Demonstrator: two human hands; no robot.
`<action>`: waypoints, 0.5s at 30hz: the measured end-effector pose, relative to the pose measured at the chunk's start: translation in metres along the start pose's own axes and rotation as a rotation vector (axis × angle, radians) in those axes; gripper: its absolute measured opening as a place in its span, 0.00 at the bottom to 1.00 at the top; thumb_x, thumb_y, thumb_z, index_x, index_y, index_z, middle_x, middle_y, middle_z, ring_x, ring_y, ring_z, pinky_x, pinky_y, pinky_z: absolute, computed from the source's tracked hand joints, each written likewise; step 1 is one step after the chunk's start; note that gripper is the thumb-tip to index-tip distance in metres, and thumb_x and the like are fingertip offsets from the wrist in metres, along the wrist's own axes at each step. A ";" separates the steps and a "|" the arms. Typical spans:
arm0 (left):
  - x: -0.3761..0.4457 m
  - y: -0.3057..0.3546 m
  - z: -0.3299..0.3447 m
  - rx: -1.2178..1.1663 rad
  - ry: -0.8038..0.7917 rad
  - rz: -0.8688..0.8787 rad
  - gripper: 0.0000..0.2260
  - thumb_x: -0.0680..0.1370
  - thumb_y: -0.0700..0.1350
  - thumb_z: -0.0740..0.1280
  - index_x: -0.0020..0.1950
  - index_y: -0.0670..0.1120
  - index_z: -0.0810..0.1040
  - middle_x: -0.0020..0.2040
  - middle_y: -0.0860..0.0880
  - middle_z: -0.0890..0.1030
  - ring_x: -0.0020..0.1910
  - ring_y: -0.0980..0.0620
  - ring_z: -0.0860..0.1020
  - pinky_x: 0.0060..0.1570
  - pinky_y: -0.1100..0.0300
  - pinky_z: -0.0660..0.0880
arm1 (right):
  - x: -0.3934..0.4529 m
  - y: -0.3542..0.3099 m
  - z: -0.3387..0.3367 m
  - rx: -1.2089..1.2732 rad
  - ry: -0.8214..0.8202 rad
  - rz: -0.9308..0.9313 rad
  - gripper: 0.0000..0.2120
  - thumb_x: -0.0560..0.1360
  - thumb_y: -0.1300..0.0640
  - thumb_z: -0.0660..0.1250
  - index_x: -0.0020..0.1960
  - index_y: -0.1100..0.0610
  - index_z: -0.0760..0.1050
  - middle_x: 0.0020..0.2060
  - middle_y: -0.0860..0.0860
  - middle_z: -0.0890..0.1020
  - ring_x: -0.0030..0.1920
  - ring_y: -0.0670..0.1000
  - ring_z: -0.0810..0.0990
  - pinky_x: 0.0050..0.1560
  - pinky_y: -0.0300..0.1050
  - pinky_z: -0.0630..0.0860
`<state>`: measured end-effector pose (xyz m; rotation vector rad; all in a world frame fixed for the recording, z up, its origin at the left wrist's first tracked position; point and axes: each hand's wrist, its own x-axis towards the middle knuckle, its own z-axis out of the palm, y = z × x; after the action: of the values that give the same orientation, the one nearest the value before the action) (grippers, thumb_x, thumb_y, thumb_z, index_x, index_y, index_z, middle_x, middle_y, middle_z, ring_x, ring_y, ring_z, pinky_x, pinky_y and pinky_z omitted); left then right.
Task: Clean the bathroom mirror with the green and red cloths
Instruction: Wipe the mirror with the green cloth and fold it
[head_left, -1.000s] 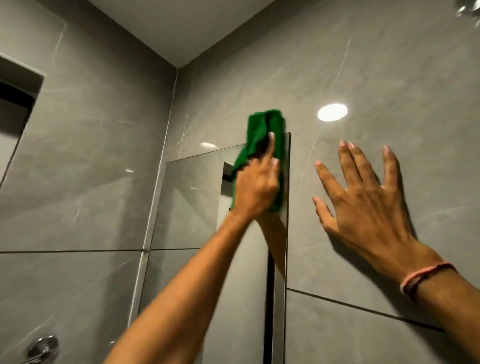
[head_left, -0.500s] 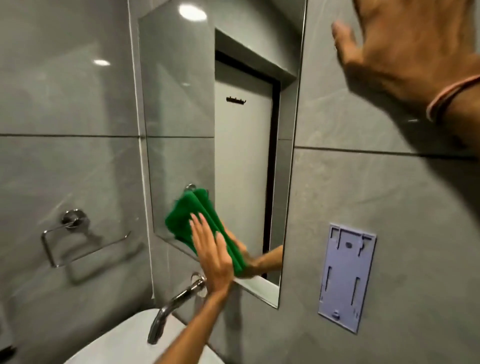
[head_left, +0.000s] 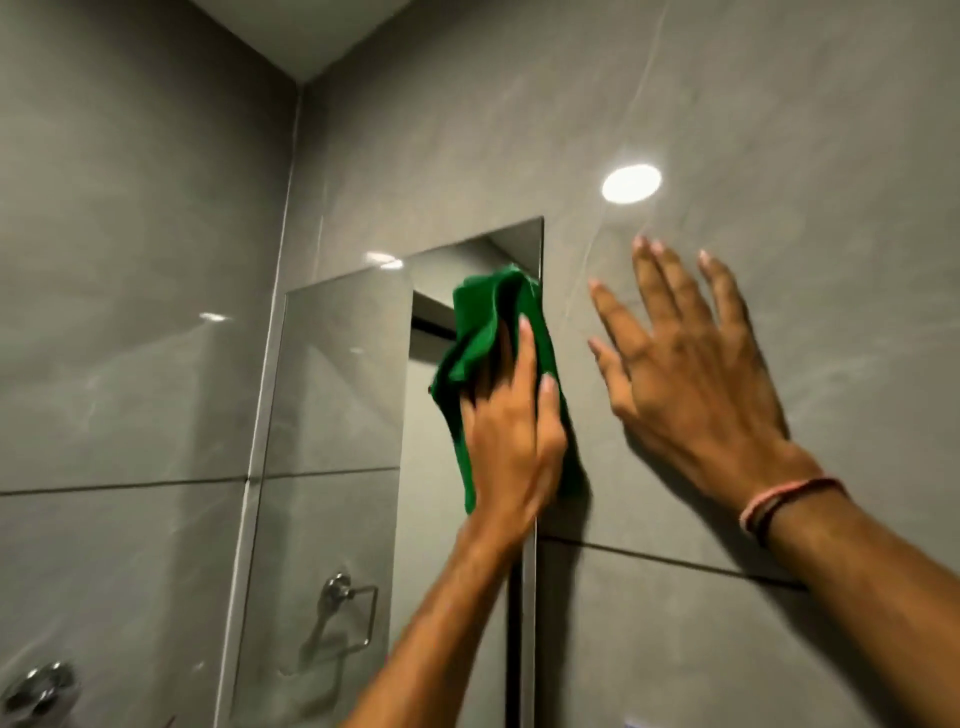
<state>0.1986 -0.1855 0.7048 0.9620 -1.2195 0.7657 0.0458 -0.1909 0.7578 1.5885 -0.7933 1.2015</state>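
A tall frameless mirror (head_left: 337, 415) hangs on the grey tiled wall. My left hand (head_left: 511, 431) presses a crumpled green cloth (head_left: 485, 322) flat against the mirror's upper right part, close to its right edge. My right hand (head_left: 685, 374) lies open on the wall tile just right of the mirror, fingers spread and pointing up; a pink band circles its wrist. No red cloth is in view.
A chrome towel ring (head_left: 41, 686) sits on the left wall at the bottom left, and its reflection (head_left: 348, 608) shows low in the mirror. A ceiling light glares off the tile (head_left: 631, 183) above my right hand. The room corner runs up left of the mirror.
Half a second ago my left hand and the green cloth were at the mirror's lower edge above the tap; now they are back up near its top right. My right hand stays on the wall.
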 end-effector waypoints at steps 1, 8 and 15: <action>0.033 0.004 0.001 -0.001 0.008 -0.017 0.27 0.83 0.49 0.58 0.82 0.53 0.57 0.82 0.50 0.61 0.81 0.52 0.58 0.78 0.38 0.57 | 0.000 -0.001 0.001 0.004 0.004 0.004 0.29 0.84 0.43 0.49 0.81 0.53 0.62 0.82 0.63 0.61 0.82 0.61 0.61 0.82 0.64 0.55; 0.134 0.030 0.005 -0.249 0.073 0.047 0.36 0.77 0.40 0.67 0.82 0.44 0.54 0.79 0.43 0.68 0.78 0.46 0.66 0.77 0.41 0.64 | 0.010 -0.002 -0.018 0.713 0.162 0.218 0.26 0.82 0.43 0.58 0.76 0.53 0.70 0.75 0.53 0.75 0.75 0.53 0.73 0.76 0.53 0.70; 0.090 0.066 -0.006 -0.439 -0.066 0.380 0.41 0.71 0.30 0.67 0.80 0.39 0.52 0.76 0.45 0.70 0.76 0.51 0.69 0.74 0.45 0.70 | 0.043 0.021 -0.062 1.621 -0.013 0.725 0.36 0.70 0.40 0.76 0.73 0.55 0.72 0.67 0.53 0.83 0.63 0.50 0.83 0.67 0.47 0.81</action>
<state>0.1600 -0.1547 0.8047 0.4016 -1.5717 0.7188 0.0199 -0.1377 0.8085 2.5910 -0.2605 2.7480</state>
